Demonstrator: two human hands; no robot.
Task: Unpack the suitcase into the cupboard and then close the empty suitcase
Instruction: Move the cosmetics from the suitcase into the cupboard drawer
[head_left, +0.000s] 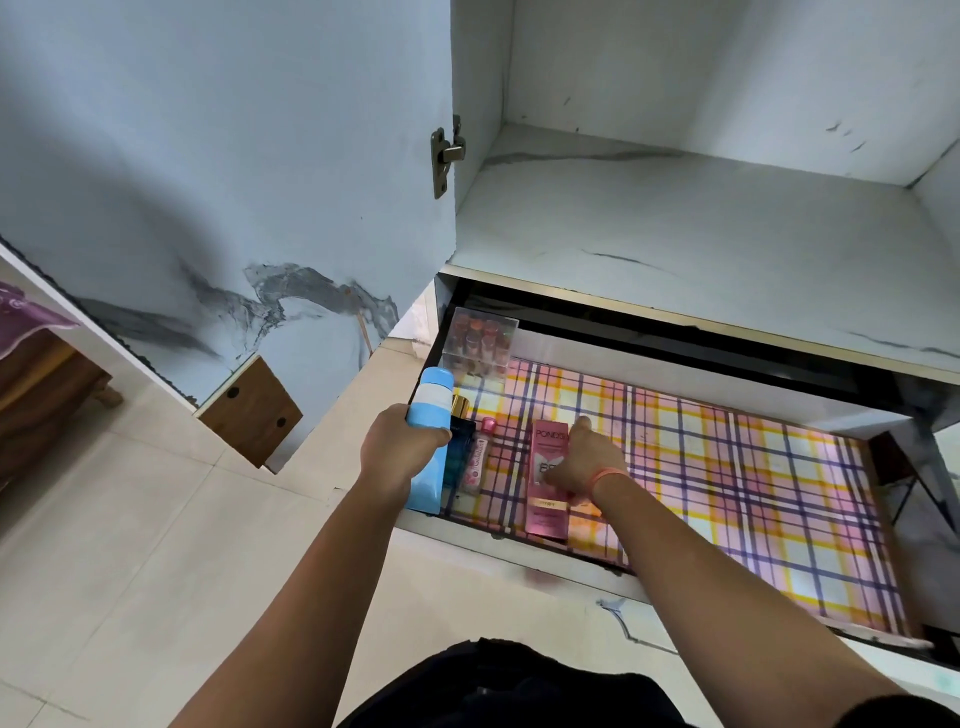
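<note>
The cupboard (675, 218) stands with its door (234, 156) swung wide, and below the marbled shelf a drawer (519, 551) is pulled out, its floor lined with pink, yellow and purple check paper (727, 493).

The left hand (397, 449) grips a bottle (431, 400) over the drawer's left edge. The bottle is pale blue with a white band under a rounded blue cap, and it tilts with the cap towards the back.

The right hand (587, 462), with an orange band (605, 475) at the wrist, grasps a box (545, 512). The fingers curl at the box's side and the thumb sticks out forward. The box is tall, pink and marked POND'S, and it lies flat on the paper near the front edge, left of the middle.

Between bottle and box, by the left edge, lie a dark blue perfume (460, 452) with a gold cap and a small pink tube (478, 462), side by side. In the back left corner stands a clear case (480, 338) of lipsticks.
</note>
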